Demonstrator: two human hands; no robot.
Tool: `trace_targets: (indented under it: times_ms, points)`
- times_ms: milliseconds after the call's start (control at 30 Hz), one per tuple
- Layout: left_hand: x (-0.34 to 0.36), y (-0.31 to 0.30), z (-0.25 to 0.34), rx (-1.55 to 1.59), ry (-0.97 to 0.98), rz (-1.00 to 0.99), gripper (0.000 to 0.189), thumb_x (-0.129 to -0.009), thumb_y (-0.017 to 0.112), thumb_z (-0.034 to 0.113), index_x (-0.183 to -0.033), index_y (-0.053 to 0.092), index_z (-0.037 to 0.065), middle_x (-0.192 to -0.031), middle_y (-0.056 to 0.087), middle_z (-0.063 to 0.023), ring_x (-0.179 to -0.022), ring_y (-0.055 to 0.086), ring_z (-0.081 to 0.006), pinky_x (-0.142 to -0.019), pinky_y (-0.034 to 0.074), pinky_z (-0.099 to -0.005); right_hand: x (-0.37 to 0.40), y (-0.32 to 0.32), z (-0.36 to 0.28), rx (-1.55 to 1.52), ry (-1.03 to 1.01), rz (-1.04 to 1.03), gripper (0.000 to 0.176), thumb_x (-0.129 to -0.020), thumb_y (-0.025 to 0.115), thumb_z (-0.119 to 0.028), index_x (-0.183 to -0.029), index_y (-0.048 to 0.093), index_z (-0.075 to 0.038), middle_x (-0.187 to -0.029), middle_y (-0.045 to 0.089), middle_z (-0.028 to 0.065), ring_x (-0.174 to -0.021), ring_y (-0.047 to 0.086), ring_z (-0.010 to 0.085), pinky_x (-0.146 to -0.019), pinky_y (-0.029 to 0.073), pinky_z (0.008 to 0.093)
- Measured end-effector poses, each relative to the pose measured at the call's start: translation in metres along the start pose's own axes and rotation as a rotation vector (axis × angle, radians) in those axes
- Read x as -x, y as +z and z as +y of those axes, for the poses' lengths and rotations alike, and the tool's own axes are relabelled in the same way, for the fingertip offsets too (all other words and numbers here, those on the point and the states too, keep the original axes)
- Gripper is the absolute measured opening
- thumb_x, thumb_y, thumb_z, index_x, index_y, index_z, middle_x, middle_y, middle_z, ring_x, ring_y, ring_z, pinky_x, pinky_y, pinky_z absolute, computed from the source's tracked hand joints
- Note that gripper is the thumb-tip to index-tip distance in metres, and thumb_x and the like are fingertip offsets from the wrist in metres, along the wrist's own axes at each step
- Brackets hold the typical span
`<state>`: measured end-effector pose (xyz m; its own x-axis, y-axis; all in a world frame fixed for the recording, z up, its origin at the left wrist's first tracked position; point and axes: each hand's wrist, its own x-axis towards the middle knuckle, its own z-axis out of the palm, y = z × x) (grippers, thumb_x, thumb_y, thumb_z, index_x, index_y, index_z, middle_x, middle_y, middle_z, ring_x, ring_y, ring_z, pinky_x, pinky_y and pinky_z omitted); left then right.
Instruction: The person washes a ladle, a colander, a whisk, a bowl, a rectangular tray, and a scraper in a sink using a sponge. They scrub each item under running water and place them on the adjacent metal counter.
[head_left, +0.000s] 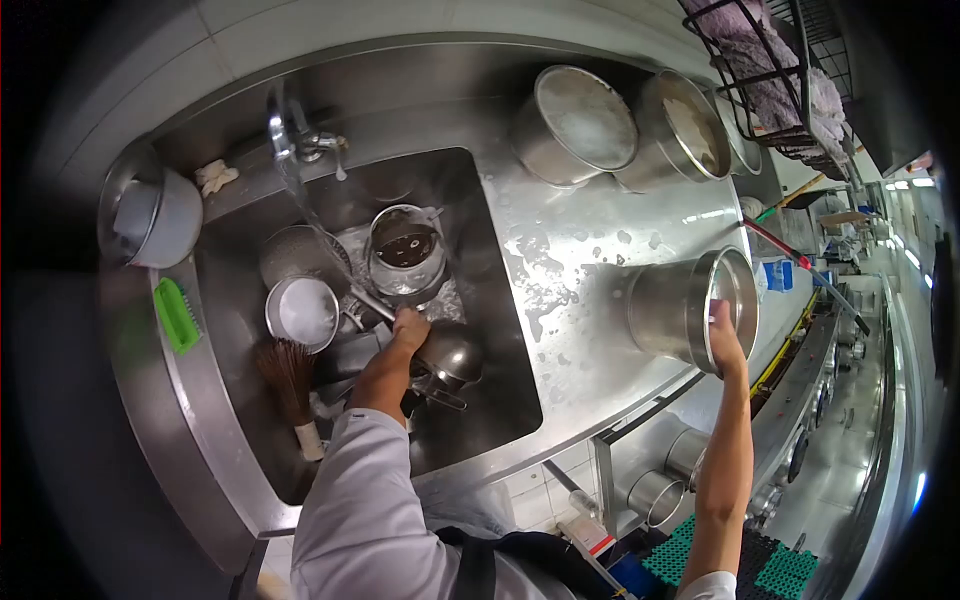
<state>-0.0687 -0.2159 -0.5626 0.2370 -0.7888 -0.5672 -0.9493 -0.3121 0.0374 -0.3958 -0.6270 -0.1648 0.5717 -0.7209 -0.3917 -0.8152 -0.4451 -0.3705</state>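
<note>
My left hand (408, 328) is closed around a long metal handle (372, 302) over the sink. This handle runs up and left toward a round, shallow metal piece (298, 252) under the water stream; whether they are joined is hard to see. Beside that hand are a rounded metal bowl (450, 355), a pot with dark water inside (405, 245) and a small white-looking pot (303, 312). My right hand (727, 338) grips the rim of a large steel pot (665, 308) on the wet drainboard, the thumb inside the opening.
Water runs from the faucet (300, 140) into the sink (515, 370). A brush of brown bristles (285, 380) and a green scrub brush (177, 315) are at left, near another pot (175, 220). Large pots (590, 120) stand at the back; a wire basket (790, 100) hangs above.
</note>
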Motion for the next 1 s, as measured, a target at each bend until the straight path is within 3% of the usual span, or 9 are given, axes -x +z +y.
trace_targets:
  times_ms: [167,367,433,500,600,700,800,900,1000]
  points:
    - [0.07,-0.08,-0.025,0.095,0.213,0.425,0.024,-0.074,0.069,0.024,-0.095,0.073,0.014,-0.098,0.066,-0.0021,-0.108,0.057,-0.0203,-0.094,0.037,-0.0427,-0.014,0.01,0.025,-0.353,0.122,-0.185,0.054,-0.093,0.061,-0.023,-0.14,0.047,-0.002,-0.129,0.058,0.0148,-0.114,0.056,0.0226,-0.096,0.045,0.0329]
    - [0.117,-0.166,-0.081,0.815,0.027,0.983,0.018,-0.067,0.072,0.013,-0.079,0.06,0.007,-0.08,0.062,-0.013,-0.087,0.061,-0.032,-0.079,0.045,-0.0405,0.004,-0.007,-0.053,0.11,-0.021,-0.192,0.058,-0.088,0.063,-0.032,-0.134,0.053,0.002,-0.126,0.061,0.0174,-0.106,0.058,0.0257,-0.096,0.045,0.0344]
    - [0.133,-0.194,-0.113,1.022,-0.029,1.248,0.017,-0.07,0.07,0.008,-0.078,0.057,0.001,-0.071,0.06,-0.0176,-0.067,0.062,-0.0335,-0.063,0.048,-0.0436,-0.026,-0.003,0.015,0.04,0.081,-0.049,0.042,-0.09,0.056,-0.028,-0.122,0.053,-0.002,-0.107,0.063,0.0149,-0.089,0.064,0.0297,-0.079,0.053,0.0419]
    - [0.154,-0.214,-0.141,1.136,-0.128,1.257,0.017,-0.07,0.069,0.006,-0.076,0.055,0.001,-0.068,0.058,-0.0133,-0.064,0.058,-0.0231,-0.063,0.047,-0.0363,0.03,-0.034,-0.057,-0.379,0.274,0.179,0.034,-0.087,0.06,-0.029,-0.111,0.057,-0.006,-0.096,0.062,0.0108,-0.079,0.064,0.0247,-0.062,0.055,0.0398]
    - [0.163,-0.212,-0.168,1.391,-0.163,1.251,0.014,-0.069,0.067,0.003,-0.074,0.055,0.002,-0.067,0.056,-0.007,-0.064,0.053,-0.0152,-0.064,0.045,-0.0304,0.066,-0.047,-0.108,-0.917,-0.043,0.412,0.025,-0.087,0.06,-0.026,-0.107,0.053,-0.013,-0.092,0.058,0.0048,-0.074,0.062,0.0186,-0.056,0.058,0.0357]
    - [0.191,-0.243,-0.153,1.43,-0.026,1.544,0.014,-0.067,0.065,0.0,-0.072,0.052,0.003,-0.068,0.054,-0.003,-0.065,0.053,-0.0138,-0.063,0.044,-0.029,0.095,-0.022,-0.191,-1.125,-0.286,0.408,0.035,-0.09,0.061,-0.027,-0.118,0.051,-0.009,-0.095,0.058,0.0083,-0.078,0.062,0.02,-0.052,0.058,0.0352]
    - [0.231,-0.288,-0.133,1.536,-0.079,1.64,0.019,-0.083,0.068,0.007,-0.076,0.051,0.004,-0.069,0.054,-0.0028,-0.06,0.052,-0.0102,-0.057,0.042,-0.026,0.11,0.043,-0.269,-0.927,-0.444,0.287,0.04,-0.096,0.06,-0.025,-0.13,0.045,-0.01,-0.114,0.057,0.0081,-0.098,0.057,0.0176,-0.078,0.053,0.0305]
    - [0.252,-0.311,-0.119,1.639,-0.066,1.681,0.027,-0.093,0.068,0.019,-0.079,0.049,0.006,-0.066,0.051,-0.0031,-0.056,0.051,-0.0107,-0.055,0.041,-0.0249,0.088,0.138,-0.34,-1.004,-0.602,0.095,0.033,-0.099,0.058,-0.025,-0.127,0.052,-0.009,-0.115,0.057,0.0043,-0.102,0.054,0.0131,-0.083,0.047,0.0274]
    - [0.275,-0.331,-0.096,1.809,-0.01,1.653,0.025,-0.092,0.066,0.016,-0.077,0.05,0.005,-0.063,0.05,-0.0041,-0.054,0.05,-0.0129,-0.055,0.042,-0.0273,0.098,0.206,-0.421,-0.864,-0.715,0.058,0.046,-0.093,0.061,-0.024,-0.133,0.047,-0.006,-0.13,0.049,0.0125,-0.118,0.046,0.0256,-0.098,0.042,0.039]
